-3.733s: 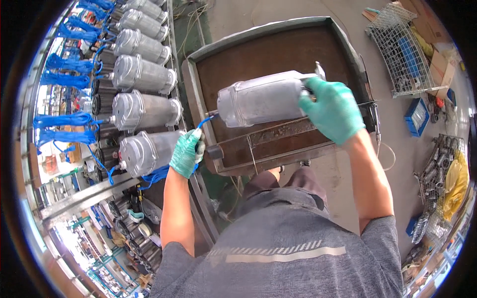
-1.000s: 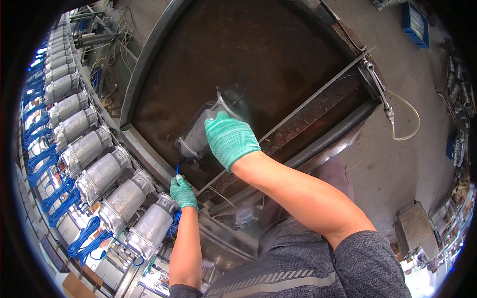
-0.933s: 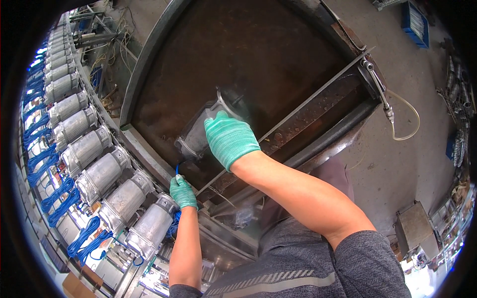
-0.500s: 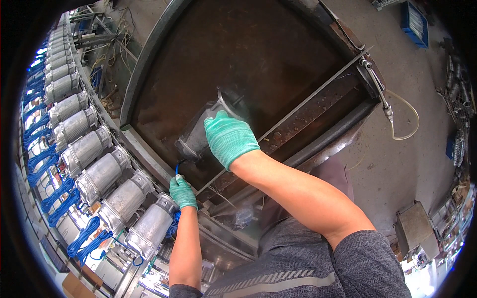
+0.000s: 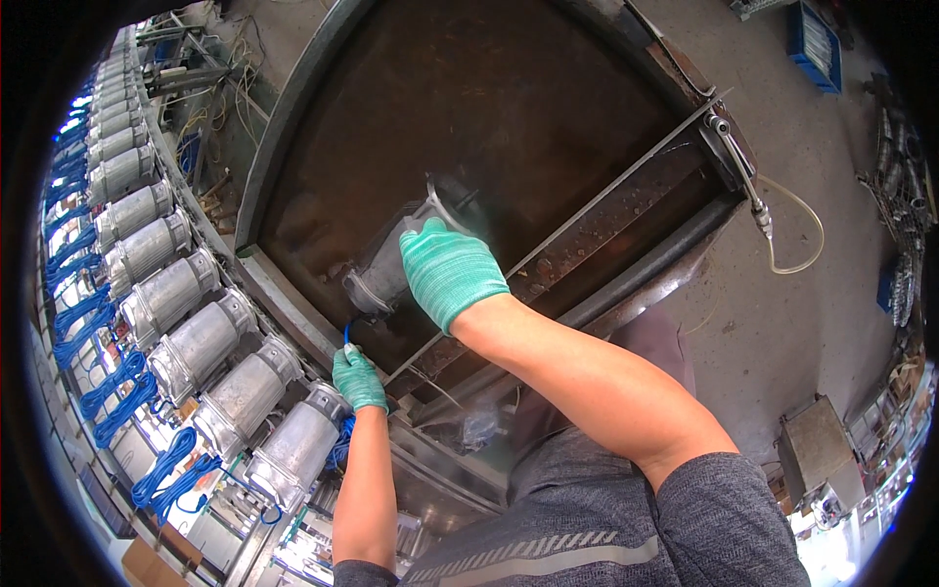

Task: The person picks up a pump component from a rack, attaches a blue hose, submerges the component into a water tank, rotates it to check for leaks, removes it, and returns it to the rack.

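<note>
A silvery cylindrical motor housing (image 5: pixel 383 266) lies tilted in a tank of brown water (image 5: pixel 489 88), partly under the surface. My right hand (image 5: pixel 450 274), in a green knit glove, is closed over the housing's upper side near its flanged end. Its fingertips curl round the far side and are partly hidden. At the tank's near left edge my left hand (image 5: pixel 360 379), gloved alike, pinches a blue cable (image 5: pixel 348 331) that runs up to the housing's lower end. More blue cable hangs bundled beside that hand.
A curved line of similar motor housings (image 5: pixel 205 347) with coiled blue cables (image 5: pixel 161 479) runs along the left. A rusty metal bar (image 5: pixel 597 235) spans the tank's near side. An air fitting with a clear hose (image 5: pixel 765 220) hangs at its right corner. A blue crate (image 5: pixel 817 49) stands on the floor.
Both hands and the motor housing stay almost in place, with only a very slight shift. The ripples on the water look a little different.
</note>
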A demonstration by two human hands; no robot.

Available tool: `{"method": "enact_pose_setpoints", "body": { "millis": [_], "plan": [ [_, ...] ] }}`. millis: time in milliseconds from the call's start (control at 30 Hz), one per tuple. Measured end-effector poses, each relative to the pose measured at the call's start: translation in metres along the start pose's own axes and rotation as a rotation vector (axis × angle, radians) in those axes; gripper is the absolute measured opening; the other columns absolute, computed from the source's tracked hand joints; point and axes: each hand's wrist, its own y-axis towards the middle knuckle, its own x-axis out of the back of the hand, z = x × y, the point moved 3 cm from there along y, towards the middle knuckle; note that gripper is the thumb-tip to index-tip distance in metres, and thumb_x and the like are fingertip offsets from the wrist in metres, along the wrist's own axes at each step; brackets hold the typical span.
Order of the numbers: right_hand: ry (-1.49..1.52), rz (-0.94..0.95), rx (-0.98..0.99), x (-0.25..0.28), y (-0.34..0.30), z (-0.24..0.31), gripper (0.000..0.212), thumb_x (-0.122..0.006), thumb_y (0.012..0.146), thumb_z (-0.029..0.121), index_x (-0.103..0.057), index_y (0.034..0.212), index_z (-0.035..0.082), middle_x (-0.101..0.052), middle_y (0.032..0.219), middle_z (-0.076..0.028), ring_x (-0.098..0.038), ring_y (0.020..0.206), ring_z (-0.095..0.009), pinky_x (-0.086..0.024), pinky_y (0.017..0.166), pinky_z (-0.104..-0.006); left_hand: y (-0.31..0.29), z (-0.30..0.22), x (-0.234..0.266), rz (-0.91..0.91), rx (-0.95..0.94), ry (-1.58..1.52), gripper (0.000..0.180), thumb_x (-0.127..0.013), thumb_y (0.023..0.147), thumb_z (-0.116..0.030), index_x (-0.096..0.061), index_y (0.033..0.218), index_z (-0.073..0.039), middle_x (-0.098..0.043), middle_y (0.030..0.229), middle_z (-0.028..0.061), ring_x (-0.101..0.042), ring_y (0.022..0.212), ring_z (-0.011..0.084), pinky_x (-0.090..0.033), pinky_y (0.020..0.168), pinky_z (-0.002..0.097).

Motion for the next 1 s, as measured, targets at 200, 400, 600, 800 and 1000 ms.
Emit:
{"method": "enact_pose_setpoints", "body": {
  "millis": [200,400,600,800,1000],
  "plan": [
    [0.025,-0.026,0.011,-0.003,0.000,-0.001,0.010,-0.060,0.090,0.007,-0.068,0.095,0.005,-0.069,0.095,-0.021,-0.073,0.079,-0.034,-0.060,0.065,-0.0424,-0.002,-0.004,0.000,-0.011,-0.027,0.011,0.033,-0.052,0.108,-0.028,-0.061,0.087,-0.004,-0.055,0.063,0.0022,-0.047,0.056,0.0116,-0.041,0.055,0.0331],
    [0.019,-0.016,0.011,-0.001,0.000,0.000,0.010,-0.060,0.089,0.006,-0.068,0.095,0.005,-0.069,0.094,-0.021,-0.073,0.079,-0.034,-0.060,0.066,-0.0427,0.002,0.004,0.000,-0.011,-0.022,-0.007,0.034,-0.052,0.108,-0.029,-0.062,0.089,-0.004,-0.056,0.062,0.0026,-0.048,0.055,0.0118,-0.042,0.055,0.0326],
    [0.014,-0.029,0.014,0.000,0.003,-0.002,0.010,-0.061,0.088,0.006,-0.068,0.095,0.004,-0.069,0.094,-0.021,-0.073,0.079,-0.034,-0.060,0.066,-0.0425,0.003,-0.002,-0.001,-0.001,-0.017,-0.012,0.033,-0.051,0.109,-0.031,-0.064,0.093,-0.004,-0.056,0.061,0.0026,-0.048,0.055,0.0119,-0.042,0.055,0.0325],
    [-0.024,-0.045,0.063,0.005,0.003,0.002,0.013,-0.060,0.087,0.005,-0.068,0.098,0.003,-0.069,0.094,-0.020,-0.072,0.079,-0.034,-0.060,0.066,-0.0417,-0.003,-0.010,0.000,-0.012,0.011,-0.036,0.034,-0.052,0.108,-0.032,-0.063,0.093,-0.004,-0.057,0.061,0.0031,-0.049,0.056,0.0123,-0.042,0.055,0.0335],
    [-0.066,-0.119,0.146,-0.004,0.000,0.008,0.016,-0.059,0.093,0.010,-0.069,0.104,0.004,-0.070,0.096,-0.021,-0.072,0.078,-0.035,-0.060,0.067,-0.0434,-0.007,0.008,0.006,-0.142,0.033,0.115,0.041,-0.050,0.105,-0.041,-0.065,0.094,-0.004,-0.067,0.079,0.0212,-0.064,0.070,0.0365,-0.049,0.068,0.0485]
  ]
}}
